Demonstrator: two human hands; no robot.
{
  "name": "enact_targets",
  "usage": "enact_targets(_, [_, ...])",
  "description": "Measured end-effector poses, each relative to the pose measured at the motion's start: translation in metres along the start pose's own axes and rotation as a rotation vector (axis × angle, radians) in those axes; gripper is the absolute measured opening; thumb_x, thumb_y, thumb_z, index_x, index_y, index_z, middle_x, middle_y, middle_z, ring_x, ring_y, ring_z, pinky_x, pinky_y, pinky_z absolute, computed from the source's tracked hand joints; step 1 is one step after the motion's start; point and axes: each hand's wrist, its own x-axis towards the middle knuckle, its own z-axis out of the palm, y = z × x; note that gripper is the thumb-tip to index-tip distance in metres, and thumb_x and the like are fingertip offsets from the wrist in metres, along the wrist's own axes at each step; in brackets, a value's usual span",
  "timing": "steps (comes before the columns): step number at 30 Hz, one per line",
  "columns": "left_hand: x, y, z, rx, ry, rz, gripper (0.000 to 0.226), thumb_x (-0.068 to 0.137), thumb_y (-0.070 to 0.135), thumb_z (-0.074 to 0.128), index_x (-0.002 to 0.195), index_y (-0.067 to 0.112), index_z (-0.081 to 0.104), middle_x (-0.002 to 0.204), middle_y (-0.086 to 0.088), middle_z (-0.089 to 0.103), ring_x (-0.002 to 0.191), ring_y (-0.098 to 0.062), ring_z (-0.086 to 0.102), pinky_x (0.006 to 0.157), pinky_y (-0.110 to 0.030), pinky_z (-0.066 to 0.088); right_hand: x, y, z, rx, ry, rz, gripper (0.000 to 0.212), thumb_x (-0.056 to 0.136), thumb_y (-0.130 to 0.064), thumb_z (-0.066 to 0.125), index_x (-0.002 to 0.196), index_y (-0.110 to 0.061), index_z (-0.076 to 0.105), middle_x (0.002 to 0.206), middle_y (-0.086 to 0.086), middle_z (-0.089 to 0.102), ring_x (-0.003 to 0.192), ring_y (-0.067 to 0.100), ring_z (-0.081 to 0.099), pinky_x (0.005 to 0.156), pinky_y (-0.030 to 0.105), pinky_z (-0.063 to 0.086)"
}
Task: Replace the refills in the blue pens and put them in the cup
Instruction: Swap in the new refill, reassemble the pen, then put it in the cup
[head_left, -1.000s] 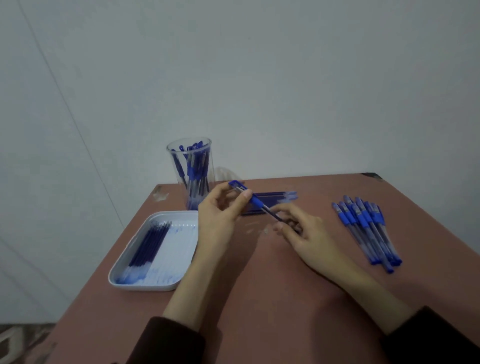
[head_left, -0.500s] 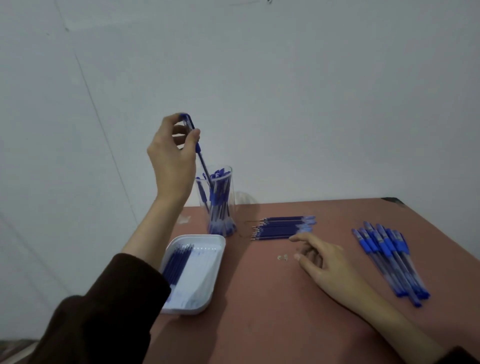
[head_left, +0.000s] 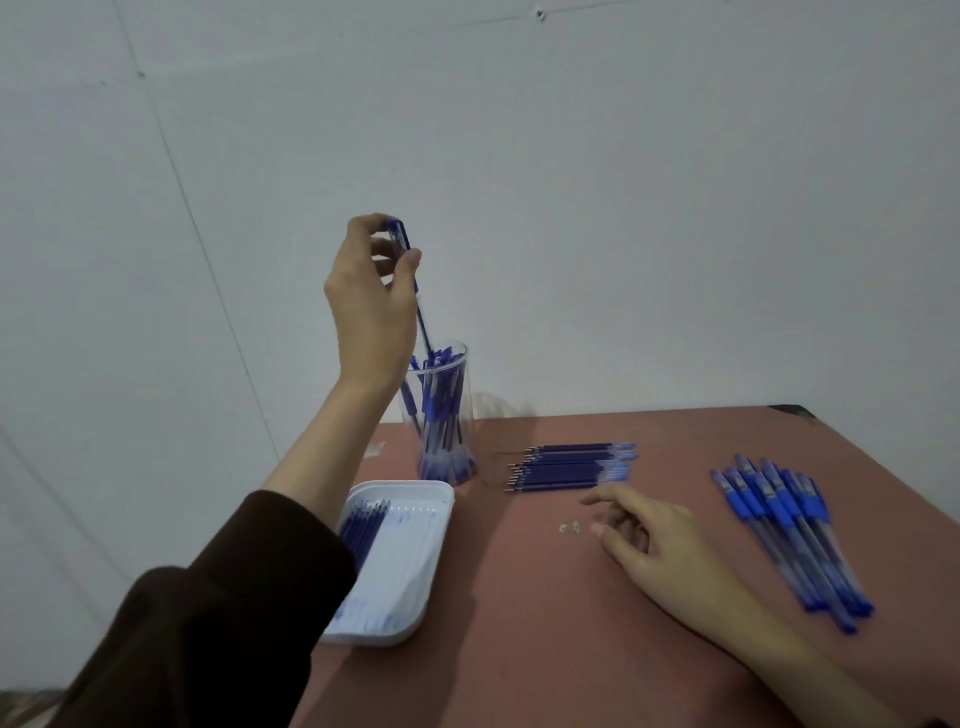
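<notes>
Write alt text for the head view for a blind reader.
A left hand holds a blue pen upright over a clear cup of pens. The open right hand is over the table between refills and loose pens.

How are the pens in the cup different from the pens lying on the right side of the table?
The pens in the cup stand upright, leaning together inside the clear cup; the pens on the table lie flat. The cup pens are bunched; the table pens sit side by side in a row. Both kinds are blue.
</notes>
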Motion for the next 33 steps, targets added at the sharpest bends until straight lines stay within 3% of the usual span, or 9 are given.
enact_targets(4, [-0.006, -0.013, 0.001, 0.093, -0.123, -0.021, 0.031, 0.09, 0.003, 0.057, 0.119, 0.013, 0.051, 0.087, -0.006, 0.061, 0.075, -0.018, 0.062, 0.064, -0.014, 0.046, 0.0, 0.0, 0.0, -0.015, -0.008, -0.008, 0.03, 0.088, -0.018, 0.061, 0.094, -0.047, 0.055, 0.075, -0.01, 0.059, 0.072, 0.01, 0.055, 0.06, 0.016, 0.042])
enact_targets(9, [-0.018, -0.032, -0.002, 0.216, -0.252, -0.109, 0.025, 0.088, 0.006, 0.061, 0.11, 0.015, 0.055, 0.081, -0.003, 0.064, 0.075, -0.023, 0.065, 0.072, -0.032, 0.052, 0.0, 0.001, 0.0, -0.012, -0.015, -0.011, 0.03, 0.087, -0.018, 0.061, 0.093, -0.047, 0.056, 0.072, -0.009, 0.059, 0.07, 0.011, 0.055, 0.061, 0.018, 0.043])
enact_targets(15, [-0.025, -0.048, -0.008, 0.445, -0.421, -0.17, 0.009, 0.09, 0.022, 0.062, 0.094, 0.014, 0.062, 0.077, -0.003, 0.068, 0.073, -0.022, 0.063, 0.067, -0.031, 0.046, 0.001, 0.0, 0.0, -0.015, -0.03, -0.008, 0.025, 0.088, -0.018, 0.061, 0.096, -0.042, 0.059, 0.072, -0.006, 0.061, 0.068, 0.012, 0.055, 0.061, 0.02, 0.043])
enact_targets(18, [-0.029, -0.051, -0.01, 0.508, -0.473, -0.152, 0.039, 0.094, 0.038, 0.053, 0.081, 0.004, 0.067, 0.063, -0.002, 0.06, 0.064, -0.022, 0.056, 0.058, -0.029, 0.038, 0.0, 0.0, 0.0, -0.017, -0.028, -0.004, 0.024, 0.088, -0.018, 0.06, 0.097, -0.041, 0.061, 0.073, -0.008, 0.061, 0.068, 0.012, 0.055, 0.061, 0.02, 0.044])
enact_targets(21, [-0.031, -0.05, -0.012, 0.491, -0.462, -0.164, 0.054, 0.097, 0.044, 0.044, 0.078, -0.001, 0.069, 0.059, -0.013, 0.058, 0.056, -0.022, 0.048, 0.054, -0.03, 0.034, 0.0, 0.001, 0.0, -0.03, -0.028, 0.005, 0.025, 0.088, -0.02, 0.06, 0.095, -0.044, 0.059, 0.073, -0.009, 0.062, 0.069, 0.012, 0.055, 0.061, 0.021, 0.044])
enact_targets(23, [-0.032, -0.046, -0.012, 0.455, -0.442, -0.144, 0.051, 0.097, 0.044, 0.043, 0.085, 0.003, 0.072, 0.076, -0.012, 0.069, 0.078, -0.024, 0.058, 0.065, -0.03, 0.038, 0.0, 0.0, -0.001, -0.033, -0.024, 0.013, 0.025, 0.088, -0.021, 0.06, 0.094, -0.045, 0.058, 0.073, -0.01, 0.062, 0.069, 0.011, 0.055, 0.061, 0.02, 0.044])
enact_targets(26, [-0.044, -0.028, -0.009, 0.378, -0.364, -0.045, 0.036, 0.097, 0.036, 0.048, 0.099, 0.009, 0.071, 0.098, -0.005, 0.071, 0.106, -0.025, 0.054, 0.08, -0.024, 0.034, 0.002, 0.0, -0.005, -0.058, 0.017, 0.023, 0.022, 0.088, -0.02, 0.059, 0.095, -0.041, 0.06, 0.071, -0.01, 0.06, 0.066, 0.01, 0.055, 0.062, 0.026, 0.045])
enact_targets(30, [-0.089, 0.003, 0.007, 0.214, -0.391, 0.031, 0.02, 0.091, 0.022, 0.057, 0.092, 0.011, 0.073, 0.081, 0.0, 0.068, 0.089, -0.021, 0.059, 0.08, -0.025, 0.036, 0.008, 0.01, -0.012, -0.201, 0.217, 0.026, 0.019, 0.085, -0.016, 0.062, 0.097, -0.031, 0.066, 0.073, -0.012, 0.058, 0.07, 0.005, 0.052, 0.068, 0.031, 0.045])
enact_targets(33, [-0.137, 0.013, 0.025, 0.124, -0.565, 0.012, 0.024, 0.083, 0.026, 0.054, 0.093, 0.014, 0.073, 0.093, 0.001, 0.072, 0.091, -0.016, 0.059, 0.083, -0.019, 0.036, 0.009, 0.021, -0.029, -0.358, 0.376, 0.123, 0.013, 0.083, -0.014, 0.063, 0.095, -0.019, 0.069, 0.078, -0.002, 0.063, 0.083, 0.022, 0.053, 0.072, 0.035, 0.042])
